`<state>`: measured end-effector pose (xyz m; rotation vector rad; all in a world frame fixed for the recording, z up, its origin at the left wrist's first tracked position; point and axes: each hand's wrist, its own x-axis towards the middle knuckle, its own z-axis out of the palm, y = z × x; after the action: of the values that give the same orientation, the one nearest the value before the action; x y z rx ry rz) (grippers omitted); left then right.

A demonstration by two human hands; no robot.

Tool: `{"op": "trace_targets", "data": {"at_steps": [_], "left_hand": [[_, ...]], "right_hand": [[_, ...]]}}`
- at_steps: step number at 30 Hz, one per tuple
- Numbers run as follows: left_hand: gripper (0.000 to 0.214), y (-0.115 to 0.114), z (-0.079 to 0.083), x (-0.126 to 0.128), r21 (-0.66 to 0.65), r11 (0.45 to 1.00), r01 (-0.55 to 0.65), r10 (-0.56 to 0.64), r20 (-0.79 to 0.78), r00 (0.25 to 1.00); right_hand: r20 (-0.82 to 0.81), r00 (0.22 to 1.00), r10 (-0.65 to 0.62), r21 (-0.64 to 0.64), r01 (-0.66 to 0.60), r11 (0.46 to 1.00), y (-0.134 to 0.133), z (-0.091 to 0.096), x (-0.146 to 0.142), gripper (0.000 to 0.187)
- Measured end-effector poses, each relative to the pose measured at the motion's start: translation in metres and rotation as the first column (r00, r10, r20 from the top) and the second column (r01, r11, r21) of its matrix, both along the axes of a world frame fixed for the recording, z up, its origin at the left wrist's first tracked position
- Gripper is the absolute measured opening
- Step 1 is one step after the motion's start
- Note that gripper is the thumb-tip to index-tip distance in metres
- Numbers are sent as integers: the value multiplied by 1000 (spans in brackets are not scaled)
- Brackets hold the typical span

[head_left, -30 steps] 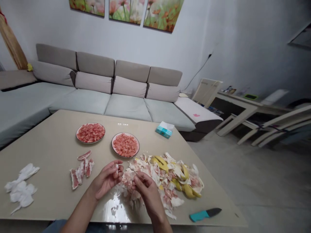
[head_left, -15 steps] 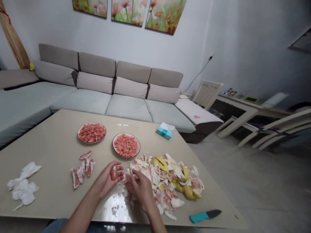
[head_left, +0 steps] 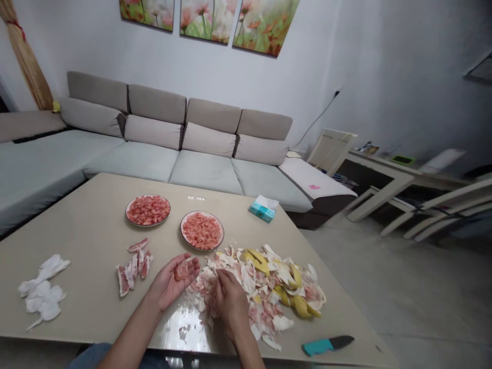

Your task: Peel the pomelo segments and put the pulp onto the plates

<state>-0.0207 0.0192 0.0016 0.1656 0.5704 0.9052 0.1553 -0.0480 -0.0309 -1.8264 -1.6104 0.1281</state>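
Note:
My left hand (head_left: 166, 288) is turned palm up, cupped around a pink piece of pomelo flesh (head_left: 181, 271). Just to its right, my right hand (head_left: 232, 302) has its fingers pinched together over a heap of pomelo peel and membrane (head_left: 249, 279). Whatever those fingers hold is hidden. Several pomelo segments (head_left: 134, 267) lie left of my left hand, white skin still on them. Beyond the hands, peeled pink flesh (head_left: 202, 230) fills one plate (head_left: 222, 237), and more flesh (head_left: 148, 209) fills a second plate (head_left: 126, 216) farther left.
A knife (head_left: 326, 345) with a teal handle lies near the table's front right edge. Crumpled white tissues (head_left: 44, 300) are at the left, and a blue tissue pack (head_left: 263, 210) sits at the far right. The sofa (head_left: 203, 171) stands behind the table (head_left: 96, 246).
My right hand has drawn away to the right from my left hand. My left palm has opened out a little, showing more of the flesh piece. The view has shifted slightly.

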Motion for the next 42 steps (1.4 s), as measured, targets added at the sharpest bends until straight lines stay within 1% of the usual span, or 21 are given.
{"op": "trace_targets", "data": {"at_steps": [5,9,11,15,17,19,23,25,28,30,32,33,35,39,42], "left_hand": [[16,0,1,-2,26,1000,15,-15,-2,1000],[14,-1,2,-3,51,999,19,-18,-17,1000],[14,0,2,-3,67,998,19,-18,-17,1000],[15,1,-1,-3,86,996,7,-6,-9,1000],[17,1,-2,-3,97,995,-1,2,-5,1000],[18,1,-2,-3,106,994,-8,9,-7,1000],[23,0,-2,-2,134,991,-22,25,-25,999],[24,0,-2,-2,158,987,-25,31,-37,999],[25,0,-4,-1,196,980,-20,33,-62,998],[27,0,-6,0,215,976,-16,35,-85,996],[29,-1,-6,0,232,973,-14,40,-108,993],[29,-1,-6,1,241,970,-14,44,-120,992],[29,-1,-6,1,266,964,-15,54,-141,988],[28,-5,-5,2,321,947,0,67,-197,978],[27,-8,-3,3,349,937,27,70,-264,962]], "right_hand": [[121,993,-8,-36,13,999,-3,-4,1,29],[144,989,-26,-95,40,995,-4,0,0,28],[140,990,-22,-79,33,996,-3,0,-2,29],[93,996,-14,23,12,1000,-1,-2,-3,30],[58,998,-17,50,14,999,0,-4,-3,31],[10,1000,2,68,-3,998,0,-4,-3,31],[-108,993,38,154,-21,988,-1,-6,-5,33],[-158,986,48,158,-23,987,-1,-8,-7,33],[-199,978,57,114,-35,993,-2,-15,-7,36],[-194,977,82,107,-62,992,-1,-20,-7,40],[-172,978,117,130,-96,987,-1,-22,-6,43],[-158,979,129,146,-106,984,-1,-22,-6,42],[-128,982,137,166,-115,979,-2,-19,-7,33],[-89,982,164,148,-150,978,-4,-11,-13,15],[-134,979,155,152,-135,979,-5,-7,-18,15]]}}
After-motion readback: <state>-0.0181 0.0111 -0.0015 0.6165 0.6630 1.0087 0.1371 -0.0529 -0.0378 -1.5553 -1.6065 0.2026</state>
